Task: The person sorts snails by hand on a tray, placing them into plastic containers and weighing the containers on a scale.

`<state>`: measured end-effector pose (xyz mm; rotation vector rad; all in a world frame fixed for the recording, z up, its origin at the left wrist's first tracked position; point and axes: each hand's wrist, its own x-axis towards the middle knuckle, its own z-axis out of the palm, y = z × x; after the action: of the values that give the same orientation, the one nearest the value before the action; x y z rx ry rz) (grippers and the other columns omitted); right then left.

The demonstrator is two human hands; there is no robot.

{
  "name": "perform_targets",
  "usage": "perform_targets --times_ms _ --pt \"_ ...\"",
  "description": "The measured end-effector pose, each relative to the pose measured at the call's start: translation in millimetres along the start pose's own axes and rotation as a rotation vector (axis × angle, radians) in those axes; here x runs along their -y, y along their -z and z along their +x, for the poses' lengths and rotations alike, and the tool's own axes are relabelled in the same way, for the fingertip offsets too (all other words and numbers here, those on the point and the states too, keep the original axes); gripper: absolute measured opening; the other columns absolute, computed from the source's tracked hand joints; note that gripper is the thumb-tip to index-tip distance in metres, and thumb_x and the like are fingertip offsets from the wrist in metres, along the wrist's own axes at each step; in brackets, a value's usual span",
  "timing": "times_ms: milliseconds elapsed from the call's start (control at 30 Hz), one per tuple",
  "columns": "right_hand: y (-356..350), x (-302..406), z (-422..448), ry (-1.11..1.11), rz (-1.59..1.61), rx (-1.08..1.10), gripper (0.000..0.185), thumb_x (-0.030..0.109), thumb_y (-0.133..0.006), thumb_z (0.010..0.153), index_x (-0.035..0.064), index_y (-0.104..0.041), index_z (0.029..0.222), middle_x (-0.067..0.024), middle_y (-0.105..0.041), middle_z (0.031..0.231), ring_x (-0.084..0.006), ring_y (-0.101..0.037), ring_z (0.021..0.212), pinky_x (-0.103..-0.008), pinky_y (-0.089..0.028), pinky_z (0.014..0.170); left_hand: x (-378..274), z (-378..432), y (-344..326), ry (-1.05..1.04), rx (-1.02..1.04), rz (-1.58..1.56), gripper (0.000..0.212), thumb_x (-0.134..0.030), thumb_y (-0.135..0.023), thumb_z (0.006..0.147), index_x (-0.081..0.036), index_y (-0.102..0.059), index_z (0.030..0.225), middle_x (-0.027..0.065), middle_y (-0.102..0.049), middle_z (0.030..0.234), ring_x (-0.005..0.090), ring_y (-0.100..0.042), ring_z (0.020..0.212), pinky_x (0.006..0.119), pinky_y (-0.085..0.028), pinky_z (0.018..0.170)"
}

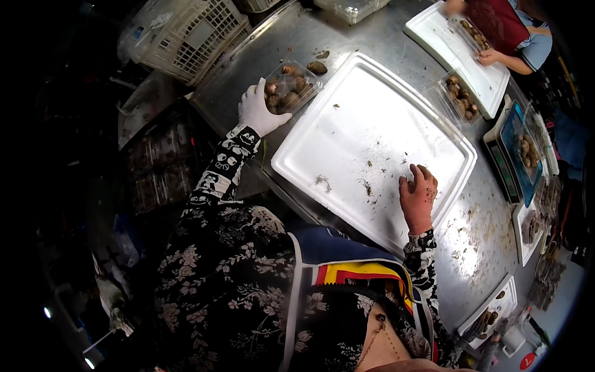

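Observation:
My left hand (262,109), in a white glove, spans the near corner of a clear plastic box (312,93), thumb and fingers against its sides. Brown taro-like tubers (290,99) fill this box, which rests on the metal table. One loose tuber (317,68) lies just beyond it. Before me is a white foam tray (344,135) with a raised rim, its floor strewn with dirt and root bits (368,188). Over the tray's right part is my right hand (419,197) in an orange-red glove, its fingers slightly bent and apart, with nothing in them.
Pale plastic crates (195,42) stand at the upper left, above a dark crate of packed boxes (160,167). Another filled box (460,100) sits beyond my tray. A digital scale (504,158) holds a bag-like clear pack of tubers (527,151). A co-worker's hand (489,56) touches a box at the far tray.

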<state>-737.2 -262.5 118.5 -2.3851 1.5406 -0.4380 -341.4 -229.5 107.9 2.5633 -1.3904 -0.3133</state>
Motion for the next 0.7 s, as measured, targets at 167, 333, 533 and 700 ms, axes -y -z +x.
perform_targets --times_ms 167,333,533,700 --pt "-2.6 57.8 33.5 0.101 0.280 -0.010 0.037 0.014 -0.065 0.082 0.0007 -0.055 0.116 -0.0154 -0.056 0.111 -0.0284 -0.057 0.101 -0.0332 -0.049 0.084 5.3 -0.1 -5.1 0.003 0.031 -0.047 0.105 -0.044 -0.080 0.057 -0.007 -0.025 0.139 0.0171 -0.037 0.132 0.0335 -0.037 0.122 0.043 -0.032 0.104" --pt "-36.8 132.7 86.4 -0.014 0.761 0.228 0.043 0.013 -0.063 0.083 -0.0024 -0.050 0.121 -0.0188 -0.058 0.114 -0.0252 -0.063 0.096 -0.0316 -0.050 0.082 56.8 18.5 -20.4 0.155 -0.166 -0.700 0.061 -0.021 -0.074 0.070 -0.006 -0.048 0.123 0.0108 -0.057 0.106 0.0231 -0.057 0.097 0.036 -0.046 0.086" --pt "-95.6 147.0 158.5 0.030 0.499 0.264 0.062 0.030 -0.061 0.082 -0.0055 -0.041 0.129 -0.0259 -0.049 0.126 -0.0334 -0.053 0.113 -0.0363 -0.042 0.095 58.3 20.5 -23.6 -0.305 -0.394 -0.498 0.039 -0.011 -0.069 0.072 -0.007 -0.059 0.109 0.0113 -0.060 0.099 0.0227 -0.061 0.087 0.031 -0.049 0.079" --pt "-110.4 165.4 184.0 -0.010 0.386 0.369 0.064 0.034 -0.057 0.078 -0.0093 -0.041 0.123 -0.0303 -0.048 0.121 -0.0400 -0.046 0.117 -0.0392 -0.036 0.100 51.2 4.9 -29.5 0.297 0.201 -1.104 0.042 -0.018 -0.068 0.083 0.010 -0.057 0.112 0.0155 -0.063 0.106 0.0171 -0.061 0.091 0.027 -0.049 0.078"
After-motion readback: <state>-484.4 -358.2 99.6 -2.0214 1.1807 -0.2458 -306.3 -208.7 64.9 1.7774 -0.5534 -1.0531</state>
